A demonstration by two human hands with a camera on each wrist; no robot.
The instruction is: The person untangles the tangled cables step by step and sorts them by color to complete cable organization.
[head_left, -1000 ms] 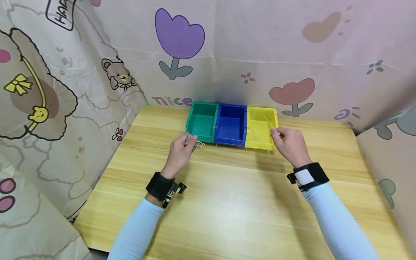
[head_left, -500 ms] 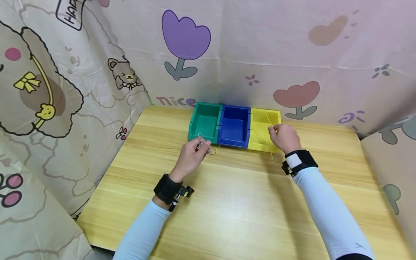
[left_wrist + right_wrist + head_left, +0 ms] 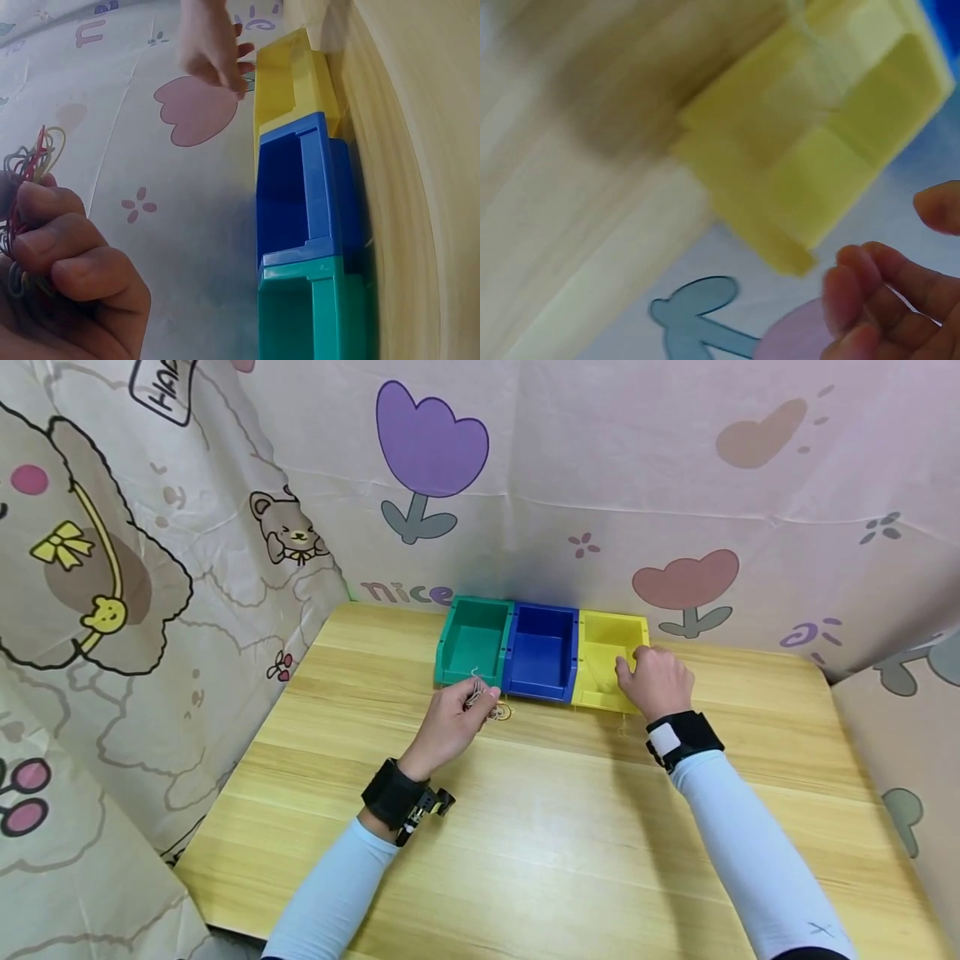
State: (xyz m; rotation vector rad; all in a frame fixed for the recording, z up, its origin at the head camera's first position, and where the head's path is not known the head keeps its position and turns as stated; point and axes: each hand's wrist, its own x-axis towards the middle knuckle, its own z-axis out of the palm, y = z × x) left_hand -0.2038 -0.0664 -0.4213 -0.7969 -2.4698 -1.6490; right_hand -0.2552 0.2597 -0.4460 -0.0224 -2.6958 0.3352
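Note:
My left hand (image 3: 453, 722) grips a bundle of thin coloured strands (image 3: 31, 161) with fingers curled round it. Red, grey and yellow strands show in the left wrist view, and loops stick out past the fingertips. It is just in front of the green bin (image 3: 474, 639). Over the yellow bin (image 3: 600, 652), my right hand (image 3: 660, 681) has its thumb and fingers apart, holding nothing. A thin yellow strand (image 3: 817, 41) lies across the yellow bin, its looped end hanging over the front edge in the head view.
A blue bin (image 3: 542, 652) stands between the green and yellow ones, all joined in a row at the back of the wooden table (image 3: 525, 827). Directly behind them hangs a printed cloth (image 3: 525, 468), with another along the left side.
My right hand has let go of the yellow strand, which now lies in the yellow bin. My left hand has moved slightly right with its bundle. The head view has shifted a little.

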